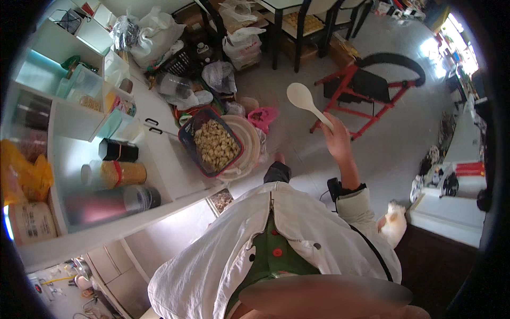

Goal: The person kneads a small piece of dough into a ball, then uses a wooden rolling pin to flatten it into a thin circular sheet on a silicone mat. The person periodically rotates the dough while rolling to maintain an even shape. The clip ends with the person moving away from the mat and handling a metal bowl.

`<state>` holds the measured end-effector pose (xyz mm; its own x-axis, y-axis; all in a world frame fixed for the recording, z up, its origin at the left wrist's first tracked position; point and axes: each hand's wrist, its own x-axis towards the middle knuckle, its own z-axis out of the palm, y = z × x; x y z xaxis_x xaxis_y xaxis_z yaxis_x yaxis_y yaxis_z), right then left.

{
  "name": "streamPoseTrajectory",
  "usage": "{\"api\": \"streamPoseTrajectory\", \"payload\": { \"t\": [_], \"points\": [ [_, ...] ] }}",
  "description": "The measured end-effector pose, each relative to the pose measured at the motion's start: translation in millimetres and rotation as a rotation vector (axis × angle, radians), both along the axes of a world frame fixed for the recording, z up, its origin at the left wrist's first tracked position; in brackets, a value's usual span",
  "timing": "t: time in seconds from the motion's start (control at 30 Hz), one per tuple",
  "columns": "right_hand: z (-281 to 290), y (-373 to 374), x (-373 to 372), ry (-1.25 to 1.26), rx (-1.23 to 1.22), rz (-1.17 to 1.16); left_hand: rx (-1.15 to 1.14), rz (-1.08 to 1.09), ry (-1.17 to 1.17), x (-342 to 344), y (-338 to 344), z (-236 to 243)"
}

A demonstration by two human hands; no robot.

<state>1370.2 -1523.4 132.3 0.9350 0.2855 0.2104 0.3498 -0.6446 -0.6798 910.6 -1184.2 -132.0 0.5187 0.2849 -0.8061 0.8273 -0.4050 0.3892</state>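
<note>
My right hand (337, 139) is closed around the handle of a cream-white serving spoon (300, 97), its bowl raised toward the upper left above the grey floor. The bowl of the spoon looks bare. No part of my left hand shows. To the left of the spoon, a dark basket with a red rim (184, 137) holds many pale, bulb-like pieces (214, 144). It rests on a round, pale tub or lid (248, 139) beside the white cabinet.
Shelves on the left hold jars, including a grain-filled one with a red band (123, 174). A red-framed walker (357, 95) stands ahead to the right. Bags (241, 47) crowd the floor near the table (281, 4). A white-furred animal (394, 226) is at right.
</note>
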Motion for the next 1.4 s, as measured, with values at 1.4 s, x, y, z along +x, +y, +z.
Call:
{"api": "streamPoseTrajectory", "payload": {
  "t": [1.4],
  "points": [
    [-183.6,598.5,835.1,-0.476,-0.235,0.55,-0.146,0.603,-0.61,923.1,202.3,54.0]
  ]
}}
